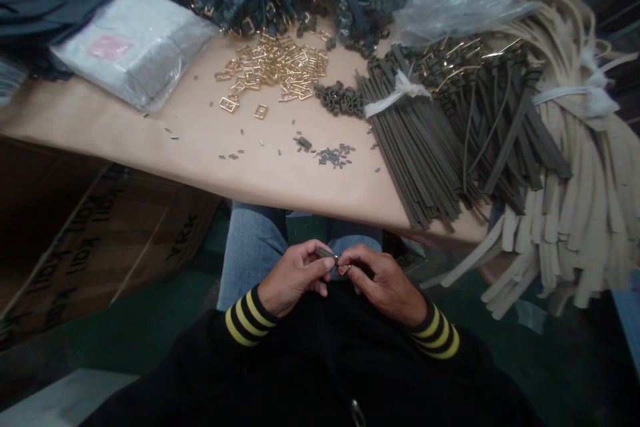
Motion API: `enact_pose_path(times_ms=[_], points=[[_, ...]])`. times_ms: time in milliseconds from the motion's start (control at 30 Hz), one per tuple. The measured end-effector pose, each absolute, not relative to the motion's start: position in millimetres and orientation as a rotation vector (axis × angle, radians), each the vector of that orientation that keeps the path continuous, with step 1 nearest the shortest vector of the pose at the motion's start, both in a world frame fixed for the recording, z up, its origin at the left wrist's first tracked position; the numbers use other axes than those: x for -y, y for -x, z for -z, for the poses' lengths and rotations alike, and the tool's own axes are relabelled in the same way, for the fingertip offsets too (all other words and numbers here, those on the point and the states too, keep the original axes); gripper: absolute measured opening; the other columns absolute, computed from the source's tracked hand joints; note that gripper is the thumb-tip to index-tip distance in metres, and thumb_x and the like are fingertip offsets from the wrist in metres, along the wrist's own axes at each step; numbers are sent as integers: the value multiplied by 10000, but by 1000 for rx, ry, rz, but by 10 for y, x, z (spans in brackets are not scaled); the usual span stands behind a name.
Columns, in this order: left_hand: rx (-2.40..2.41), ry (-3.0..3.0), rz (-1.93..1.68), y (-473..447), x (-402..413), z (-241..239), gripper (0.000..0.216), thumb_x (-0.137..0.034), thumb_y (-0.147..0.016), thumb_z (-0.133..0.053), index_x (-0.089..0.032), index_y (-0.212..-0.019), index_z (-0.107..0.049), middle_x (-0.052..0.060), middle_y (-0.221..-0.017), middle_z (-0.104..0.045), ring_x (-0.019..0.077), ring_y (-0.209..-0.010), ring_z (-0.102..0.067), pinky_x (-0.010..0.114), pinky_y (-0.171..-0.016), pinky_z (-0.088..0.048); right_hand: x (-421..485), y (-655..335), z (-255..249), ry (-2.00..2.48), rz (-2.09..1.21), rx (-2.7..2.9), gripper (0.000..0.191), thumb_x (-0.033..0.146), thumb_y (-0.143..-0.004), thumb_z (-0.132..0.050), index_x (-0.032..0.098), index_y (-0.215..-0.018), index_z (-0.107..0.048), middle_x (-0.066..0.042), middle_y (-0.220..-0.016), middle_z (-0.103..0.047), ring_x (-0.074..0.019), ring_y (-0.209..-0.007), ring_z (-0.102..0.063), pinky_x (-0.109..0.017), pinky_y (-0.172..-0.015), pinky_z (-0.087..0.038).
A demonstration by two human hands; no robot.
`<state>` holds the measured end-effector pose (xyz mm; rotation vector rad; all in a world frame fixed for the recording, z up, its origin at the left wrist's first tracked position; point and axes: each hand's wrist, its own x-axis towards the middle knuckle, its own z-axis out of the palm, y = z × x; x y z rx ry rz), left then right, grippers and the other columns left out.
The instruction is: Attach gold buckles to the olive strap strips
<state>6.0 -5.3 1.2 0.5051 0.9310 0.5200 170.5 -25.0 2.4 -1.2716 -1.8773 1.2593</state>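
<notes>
Above my lap, in front of the table edge, both hands meet at one small piece of work. My left hand (304, 273) is closed, thumb and fingers pinching a dark olive strap (326, 254) near its end. Closed around a small gold buckle (344, 269) at that strap is my right hand (383, 278). The fingers cover most of the strap and part of the buckle, so how the two are joined cannot be made out. On the table ahead lie a pile of gold buckles (283, 67) and a scatter of small dark metal pieces (335, 156).
A tied bundle of olive straps (415, 147) and hanging beige straps (580, 227) stand at the right. Small dark loops (341, 99) sit beside the buckles. A plastic-wrapped packet (135, 43) lies at the left; a cardboard box (145, 233) stands under the table (200, 147).
</notes>
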Motion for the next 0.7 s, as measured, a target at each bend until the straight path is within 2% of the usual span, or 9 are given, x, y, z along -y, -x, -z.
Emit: enact_pose_path(times_ms=[267, 467, 567, 700], points=[[-1015, -449, -616, -78, 47, 9, 198, -267, -623, -643, -134, -673, -505, -35, -561, -506, 61, -521, -463, 130, -392, -397, 269, -1721, 13, 1199, -1273, 1910, 157, 83, -785, -426, 180, -857, -527, -19, -748, -585, -85, -509, -517, -220, -548, -441], [-1042, -655, -636, -98, 43, 14, 202, -293, -657, -613, -119, -646, -511, -34, -526, -520, 50, -443, -465, 157, -406, -385, 249, -1742, 16, 1134, -1318, 2003, 163, 95, -798, -420, 190, -878, -526, -29, -807, -612, -90, -541, -540, -215, -554, -451], [-1035, -720, -661, -119, 34, 1, 207, -295, -668, -610, -113, -649, -513, -34, -527, -535, 44, -422, -471, 170, -436, -394, 268, -1717, 26, 1210, -1291, 1947, 162, 127, -807, -427, 197, -946, -472, -42, -826, -613, -109, -584, -566, -219, -533, -460], [-999, -587, -676, -137, 34, -2, 226, -301, -644, -635, -117, -672, -507, -27, -558, -547, 59, -470, -502, 179, -461, -412, 301, -1688, 36, 1362, -1191, 1783, 164, 174, -812, -446, 193, -970, -404, -31, -778, -587, -96, -489, -549, -225, -495, -463]])
